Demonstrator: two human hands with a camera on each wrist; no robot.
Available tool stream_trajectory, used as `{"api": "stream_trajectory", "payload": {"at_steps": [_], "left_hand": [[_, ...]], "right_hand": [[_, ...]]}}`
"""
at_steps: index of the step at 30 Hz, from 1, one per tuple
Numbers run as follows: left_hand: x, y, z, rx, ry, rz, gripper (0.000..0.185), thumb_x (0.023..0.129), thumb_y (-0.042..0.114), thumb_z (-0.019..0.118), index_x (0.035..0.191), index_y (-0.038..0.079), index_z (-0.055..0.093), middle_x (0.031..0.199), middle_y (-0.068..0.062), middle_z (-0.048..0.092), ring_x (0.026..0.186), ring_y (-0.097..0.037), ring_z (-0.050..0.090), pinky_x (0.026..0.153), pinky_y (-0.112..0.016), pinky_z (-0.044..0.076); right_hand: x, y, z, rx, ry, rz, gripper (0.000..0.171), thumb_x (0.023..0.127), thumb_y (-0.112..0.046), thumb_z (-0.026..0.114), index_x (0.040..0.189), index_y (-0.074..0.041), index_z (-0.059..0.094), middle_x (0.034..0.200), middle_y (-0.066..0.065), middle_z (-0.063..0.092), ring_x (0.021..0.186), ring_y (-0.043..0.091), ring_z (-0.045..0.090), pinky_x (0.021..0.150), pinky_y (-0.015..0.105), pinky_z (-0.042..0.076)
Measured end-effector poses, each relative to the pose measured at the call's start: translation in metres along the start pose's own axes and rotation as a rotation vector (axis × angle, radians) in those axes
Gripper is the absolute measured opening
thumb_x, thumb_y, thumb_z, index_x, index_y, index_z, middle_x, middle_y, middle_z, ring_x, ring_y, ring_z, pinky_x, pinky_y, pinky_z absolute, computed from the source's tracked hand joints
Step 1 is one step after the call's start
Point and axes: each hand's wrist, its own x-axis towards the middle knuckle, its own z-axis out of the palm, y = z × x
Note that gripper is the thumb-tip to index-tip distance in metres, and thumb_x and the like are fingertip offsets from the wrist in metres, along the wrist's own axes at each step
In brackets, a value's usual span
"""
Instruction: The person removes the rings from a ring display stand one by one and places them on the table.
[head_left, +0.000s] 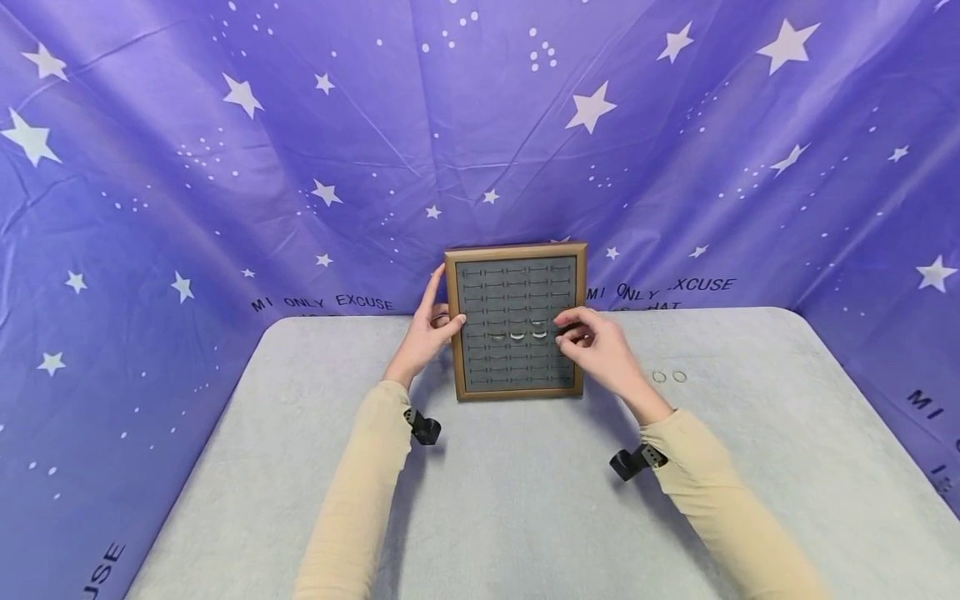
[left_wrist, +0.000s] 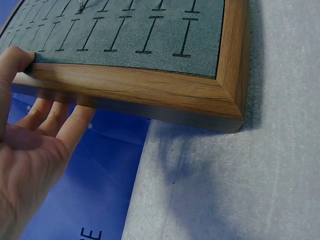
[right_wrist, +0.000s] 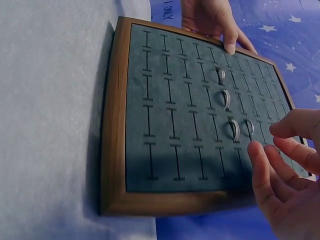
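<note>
— Where am I in this, from what the cameras give me?

— I read it as the filling of the wooden-framed ring display board with grey slotted felt (head_left: 516, 321). It stands tilted up at the far edge of the pale grey padded table (head_left: 525, 500), leaning back towards the purple star-printed backdrop (head_left: 225, 167). Four silver rings (right_wrist: 230, 112) already sit in its slots, three in one row and one just above.

— And the hands?

— My left hand (head_left: 429, 329) steadies the frame's left side: thumb curled over the front edge, fingers spread behind the wood, as the left wrist view shows plainly. My right hand (head_left: 596, 346) hovers at the board's right edge, level with the row of three. Its fingers (right_wrist: 267, 170) are loosely curled and slightly apart. Whether they pinch a ring I cannot tell; none shows between them.

— What is left on the table?

— Two loose silver rings (head_left: 669, 377) lie side by side on the table, just right of the board and near my right wrist.

— So what does the next move call for?

— In my judgement, a fine placement: a ring's band pressed edge-on into the next free slot of that row, with the left hand bracing so the board does not tip backwards.
</note>
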Motion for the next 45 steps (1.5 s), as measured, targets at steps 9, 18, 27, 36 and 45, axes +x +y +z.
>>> {"api": "stream_trajectory", "payload": {"at_steps": [9, 18, 27, 36, 45], "left_hand": [[0.001, 0.0, 0.002, 0.004, -0.008, 0.002, 0.087, 0.093, 0.005, 0.064, 0.149, 0.053, 0.019, 0.115, -0.02, 0.054, 0.087, -0.021, 0.059, 0.063, -0.029, 0.05], [0.001, 0.001, 0.004, 0.005, -0.012, -0.001, 0.087, 0.093, 0.005, 0.063, 0.15, 0.052, 0.018, 0.111, -0.019, 0.055, 0.084, -0.02, 0.059, 0.061, -0.03, 0.049], [0.002, -0.001, 0.001, -0.001, -0.008, 0.023, 0.087, 0.093, 0.005, 0.064, 0.15, 0.052, 0.018, 0.105, -0.015, 0.054, 0.079, -0.017, 0.057, 0.062, -0.036, 0.048], [0.0, 0.0, 0.001, -0.002, 0.003, -0.002, 0.087, 0.093, 0.005, 0.064, 0.149, 0.054, 0.018, 0.107, -0.016, 0.054, 0.079, -0.017, 0.055, 0.06, -0.031, 0.048], [-0.001, -0.001, 0.002, -0.022, -0.003, 0.005, 0.086, 0.094, 0.004, 0.063, 0.148, 0.055, 0.018, 0.096, -0.011, 0.054, 0.071, -0.013, 0.052, 0.056, -0.029, 0.045]], "right_hand": [[0.006, -0.002, 0.009, -0.009, -0.006, -0.03, 0.025, 0.082, 0.007, 0.063, 0.107, 0.003, 0.064, 0.101, 0.016, 0.063, 0.083, 0.023, 0.062, 0.07, 0.026, 0.05], [0.011, 0.003, 0.015, -0.058, 0.014, -0.076, 0.027, 0.082, 0.006, 0.065, 0.109, 0.001, 0.064, 0.105, 0.013, 0.061, 0.083, 0.022, 0.061, 0.072, 0.036, 0.051], [0.013, 0.004, 0.025, -0.168, 0.064, -0.133, 0.023, 0.082, 0.001, 0.066, 0.106, 0.0, 0.069, 0.101, 0.013, 0.059, 0.076, 0.022, 0.059, 0.067, 0.035, 0.05], [0.013, -0.001, 0.032, -0.259, 0.077, -0.085, 0.015, 0.082, -0.002, 0.069, 0.096, -0.001, 0.068, 0.096, 0.011, 0.056, 0.079, 0.023, 0.056, 0.072, 0.036, 0.046], [0.012, -0.002, 0.034, -0.25, 0.128, -0.051, 0.008, 0.082, -0.005, 0.069, 0.088, -0.005, 0.064, 0.09, 0.008, 0.054, 0.077, 0.021, 0.054, 0.068, 0.034, 0.042]]}}
